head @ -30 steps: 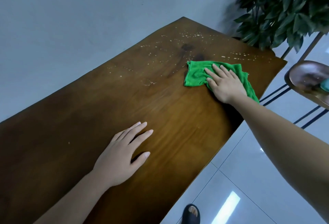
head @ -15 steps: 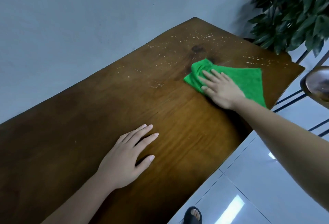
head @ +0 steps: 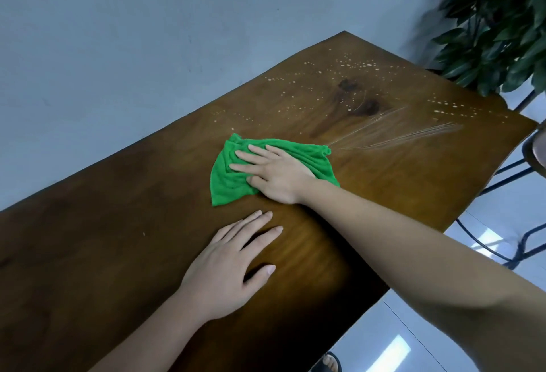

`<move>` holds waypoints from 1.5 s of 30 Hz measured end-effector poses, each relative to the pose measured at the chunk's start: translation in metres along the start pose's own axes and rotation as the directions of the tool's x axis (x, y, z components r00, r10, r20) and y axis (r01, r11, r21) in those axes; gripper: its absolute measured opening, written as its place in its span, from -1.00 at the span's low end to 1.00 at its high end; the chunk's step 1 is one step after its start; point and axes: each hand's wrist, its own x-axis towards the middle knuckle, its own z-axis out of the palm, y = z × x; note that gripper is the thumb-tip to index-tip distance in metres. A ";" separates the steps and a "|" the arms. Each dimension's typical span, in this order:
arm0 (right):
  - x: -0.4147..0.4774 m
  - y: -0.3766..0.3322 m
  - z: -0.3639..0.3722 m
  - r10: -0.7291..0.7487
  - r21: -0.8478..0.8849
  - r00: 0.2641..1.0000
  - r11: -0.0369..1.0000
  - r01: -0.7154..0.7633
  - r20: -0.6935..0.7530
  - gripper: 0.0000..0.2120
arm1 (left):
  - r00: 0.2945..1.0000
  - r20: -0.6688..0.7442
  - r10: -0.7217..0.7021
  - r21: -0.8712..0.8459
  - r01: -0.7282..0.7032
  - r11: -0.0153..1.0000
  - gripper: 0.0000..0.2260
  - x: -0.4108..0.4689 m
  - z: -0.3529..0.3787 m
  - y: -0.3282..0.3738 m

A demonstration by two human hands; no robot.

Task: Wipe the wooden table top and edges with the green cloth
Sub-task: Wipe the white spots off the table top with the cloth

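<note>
Against a plain grey wall [head: 147, 32], a brown wooden table top [head: 103, 253] is seen, speckled with pale droplets [head: 354, 64] at its far end. Near its middle, a crumpled green cloth [head: 227, 182] is pressed flat under the right hand [head: 277, 173], fingers straight. Just beside it, the left hand [head: 227, 265] is rested palm-down, fingers extended.

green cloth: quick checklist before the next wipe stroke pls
1. The right hand lies flat on the green cloth: ok.
2. The cloth sits wholly on the table top: ok.
3. The left hand rests flat on the wood, apart from the cloth: ok.
4. Far end free of white specks: not ok, many there.
5. No streaks to the right of the cloth: not ok.
6. Table edges wiped: cannot tell.
</note>
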 end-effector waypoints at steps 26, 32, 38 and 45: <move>0.000 0.013 -0.003 -0.047 -0.072 0.999 0.996 0.048 0.023 -0.46 | 1.000 0.017 -0.018 -0.024 0.019 1.000 -0.44 0.000 -0.005 0.002; 0.091 -0.029 0.004 -0.200 -0.063 0.976 0.977 0.205 0.083 -0.49 | 0.999 0.044 -0.023 -0.042 0.025 0.999 -0.43 0.001 -0.006 0.000; 0.166 -0.001 -0.023 -0.014 -0.078 0.999 0.997 0.017 0.037 -0.46 | 0.992 0.124 -0.038 -0.064 0.046 0.997 -0.40 0.005 -0.016 0.003; 0.156 0.086 -0.054 0.324 -0.037 0.940 0.944 -0.329 -0.107 -0.43 | 0.994 0.097 -0.041 -0.040 0.045 0.998 -0.40 0.002 -0.014 0.003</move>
